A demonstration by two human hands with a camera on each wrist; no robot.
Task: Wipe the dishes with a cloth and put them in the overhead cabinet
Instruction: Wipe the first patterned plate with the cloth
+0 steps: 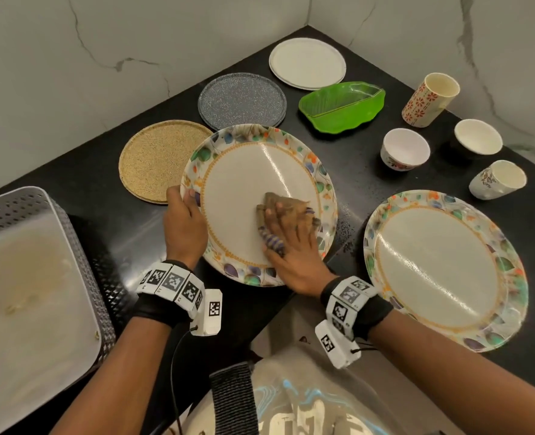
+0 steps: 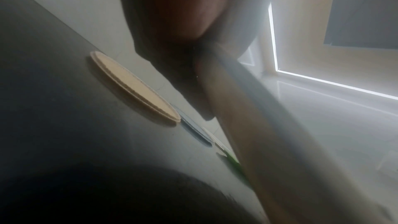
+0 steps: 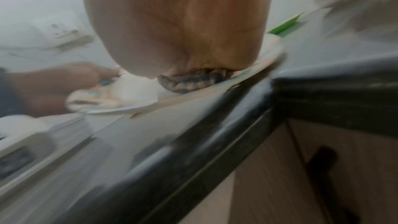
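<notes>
A floral-rimmed plate is tilted up over the black counter in the head view. My left hand grips its left rim, thumb on top. My right hand lies flat, fingers spread, and presses a brown and purple cloth onto the plate's lower right part. In the left wrist view the plate's underside runs past my palm. The blurred right wrist view has the cloth under the heel of my hand, on the plate.
A second floral plate lies at the right. Behind are a tan plate, a grey speckled plate, a white plate and a green leaf dish. Cups and bowls stand far right. A grey basket sits left.
</notes>
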